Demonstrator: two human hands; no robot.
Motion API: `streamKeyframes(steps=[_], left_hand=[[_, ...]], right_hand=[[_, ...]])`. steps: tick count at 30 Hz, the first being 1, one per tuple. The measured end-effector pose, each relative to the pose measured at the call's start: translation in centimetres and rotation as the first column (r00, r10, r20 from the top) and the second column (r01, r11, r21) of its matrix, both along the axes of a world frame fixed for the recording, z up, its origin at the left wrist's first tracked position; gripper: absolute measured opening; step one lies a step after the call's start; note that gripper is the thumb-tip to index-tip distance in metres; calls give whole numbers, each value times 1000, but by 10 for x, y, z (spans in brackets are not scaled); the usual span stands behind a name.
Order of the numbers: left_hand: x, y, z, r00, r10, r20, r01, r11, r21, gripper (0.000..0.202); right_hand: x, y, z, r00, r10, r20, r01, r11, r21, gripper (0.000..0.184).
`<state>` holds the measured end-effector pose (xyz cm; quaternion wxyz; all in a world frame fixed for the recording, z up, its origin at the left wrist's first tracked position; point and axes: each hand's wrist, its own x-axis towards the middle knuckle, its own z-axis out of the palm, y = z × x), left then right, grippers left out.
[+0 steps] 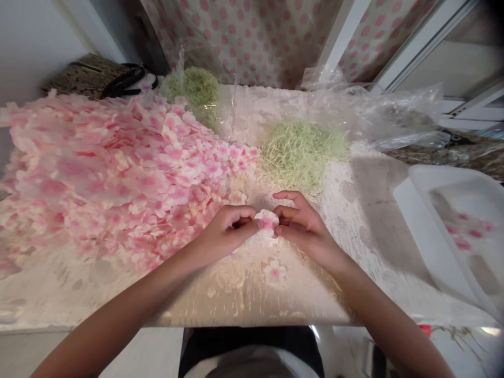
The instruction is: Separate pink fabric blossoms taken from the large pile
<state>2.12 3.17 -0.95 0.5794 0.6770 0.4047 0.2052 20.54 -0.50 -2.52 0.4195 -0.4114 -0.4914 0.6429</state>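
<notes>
Between my two hands, over the near middle of the table, is a white artificial flower (268,222) with a pink centre. My left hand (232,228) pinches its left edge between thumb and fingers. On the other side, my right hand (301,223) has thumb and fingertips closed at the flower's right edge, with the index finger raised. A second loose flower (274,271) lies flat on the tablecloth just below the hands. To the left spreads a big heap of pink and white artificial flowers (129,173). Beyond my right hand sits a pile of pale green shredded filler (303,152).
A white plastic tub (425,226) with several pink-centred flowers inside stands at the right. Clear plastic bags (378,113) lie along the back, one holding green filler (199,89). A snakeskin-patterned bag (84,76) sits at the back left. The table's front edge (252,321) runs close to me.
</notes>
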Motion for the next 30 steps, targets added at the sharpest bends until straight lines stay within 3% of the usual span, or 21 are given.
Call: streamKeyframes(steps=[3,6,10,13,18,21,28,30], left_hand=[[-1,1,1,998,53,15,-53,999,-6,34],[-3,5,2,981,190,45,-192,980,44,34],[-6,13,1,925,364,113,-376,919,120,36],[-9,17,-2,891,425,161,-447,884,138,34],[-9,17,-4,873,454,179,-479,867,139,34],[-8,17,-4,869,459,182,-485,863,140,37],[-4,14,-3,867,463,185,-488,864,124,37],[-3,14,-2,871,458,177,-483,865,137,36]], right_hand=[[0,1,-3,994,-46,102,40,997,62,43],[1,1,-4,947,-169,271,114,971,209,38],[4,0,-4,840,-108,531,-71,949,306,19],[0,-1,-8,723,-161,672,-164,905,393,16],[-17,0,-22,668,-231,707,-277,805,524,18],[-27,2,-28,593,-313,742,-338,740,582,20],[-38,8,-36,412,-407,815,-459,680,572,20],[-39,8,-37,400,-417,816,-477,666,574,19]])
